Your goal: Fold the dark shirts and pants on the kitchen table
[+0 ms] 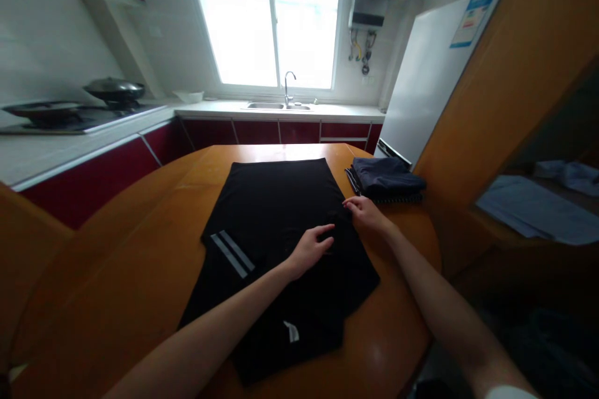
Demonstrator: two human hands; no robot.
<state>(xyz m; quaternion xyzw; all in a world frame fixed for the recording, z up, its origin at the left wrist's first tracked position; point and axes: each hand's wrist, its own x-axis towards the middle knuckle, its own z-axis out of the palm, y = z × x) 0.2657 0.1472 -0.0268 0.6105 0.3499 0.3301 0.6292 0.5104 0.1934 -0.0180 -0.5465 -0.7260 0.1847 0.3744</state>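
Observation:
A black T-shirt [276,199] lies spread on the wooden table, its hem toward the window and its collar end toward me. Two grey stripes cross its left sleeve, and a small white label shows near the neck. My left hand [312,250] rests over the middle of the shirt, thumb and forefinger apart. At the shirt's right edge, my right hand [365,212] has its fingers drawn together on the black fabric. Just beyond that hand sits a stack of folded dark clothes [386,174].
The round-ended wooden table [154,243] extends left of the shirt. A counter with a sink [266,106] runs below the window. Pans [115,90] stand on the stove at left. A white fridge [425,75] is at right, near an opening with pale cloth [538,209].

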